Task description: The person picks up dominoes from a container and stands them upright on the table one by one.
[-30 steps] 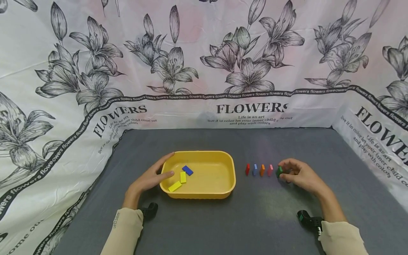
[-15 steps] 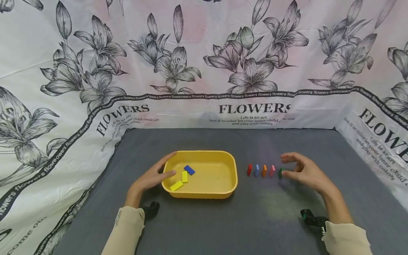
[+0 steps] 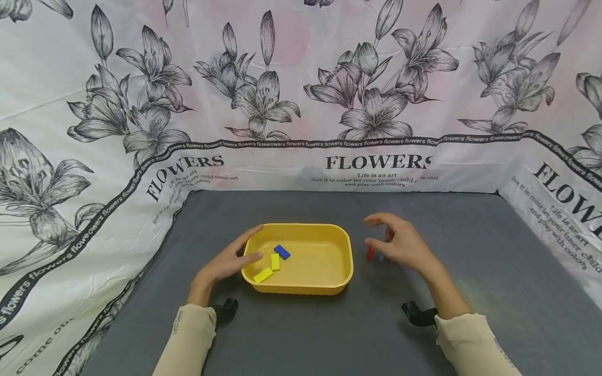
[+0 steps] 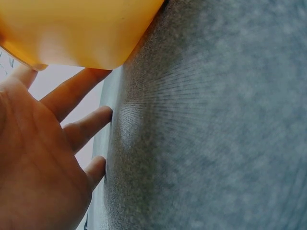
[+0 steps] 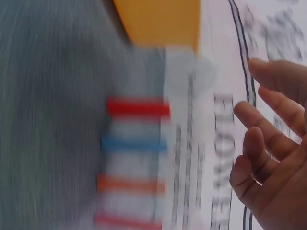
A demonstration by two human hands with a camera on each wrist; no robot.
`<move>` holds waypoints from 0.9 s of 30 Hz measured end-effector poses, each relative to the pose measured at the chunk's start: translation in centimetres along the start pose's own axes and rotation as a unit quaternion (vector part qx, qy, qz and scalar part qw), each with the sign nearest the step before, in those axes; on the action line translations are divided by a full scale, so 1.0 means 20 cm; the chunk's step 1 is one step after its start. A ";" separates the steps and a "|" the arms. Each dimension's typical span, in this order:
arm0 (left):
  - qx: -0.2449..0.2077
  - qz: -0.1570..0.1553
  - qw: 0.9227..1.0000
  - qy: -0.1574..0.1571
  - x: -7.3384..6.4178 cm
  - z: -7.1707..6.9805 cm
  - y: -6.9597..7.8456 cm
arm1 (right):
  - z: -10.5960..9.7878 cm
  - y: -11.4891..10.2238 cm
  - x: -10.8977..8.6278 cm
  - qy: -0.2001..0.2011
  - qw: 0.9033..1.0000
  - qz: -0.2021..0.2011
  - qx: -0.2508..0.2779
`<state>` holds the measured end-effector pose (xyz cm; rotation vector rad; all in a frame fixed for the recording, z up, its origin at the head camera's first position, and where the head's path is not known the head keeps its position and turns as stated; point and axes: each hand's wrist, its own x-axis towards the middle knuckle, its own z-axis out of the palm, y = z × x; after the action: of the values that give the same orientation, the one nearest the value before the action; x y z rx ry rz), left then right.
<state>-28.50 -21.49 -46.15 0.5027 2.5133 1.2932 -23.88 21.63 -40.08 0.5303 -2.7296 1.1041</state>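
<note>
Red block stands upright, long axis vertical, near the empty, loose-fingered right hand — relaxed left hand touches the yellow tray.

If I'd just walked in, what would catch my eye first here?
Probably the bright yellow tray near the middle of the dark grey tabletop, with a blue block and two yellow blocks lying toward its left side. Next, the row of slim coloured blocks to the tray's right, a red block nearest it, though they blur in the right wrist view. Behind everything stretches a pale cloth printed with large flowers.
</note>
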 end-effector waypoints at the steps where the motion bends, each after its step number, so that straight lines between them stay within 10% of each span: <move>1: 0.002 0.002 1.000 -0.001 0.00 0.00 0.00 | 0.03 -0.03 0.02 -0.001 1.000 -0.004 0.000; 13: -0.002 -0.002 1.000 -0.001 0.00 0.00 0.00 | 0.47 -0.33 0.20 -0.037 0.996 -0.037 -0.074; 27: -0.005 0.022 1.000 -0.005 0.00 -0.01 -0.01 | 0.71 -0.48 0.36 -0.102 0.985 0.006 -0.138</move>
<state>-28.66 -21.72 -46.12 0.5637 2.4996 1.3141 -26.97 3.44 -42.32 0.6144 -2.9975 0.6872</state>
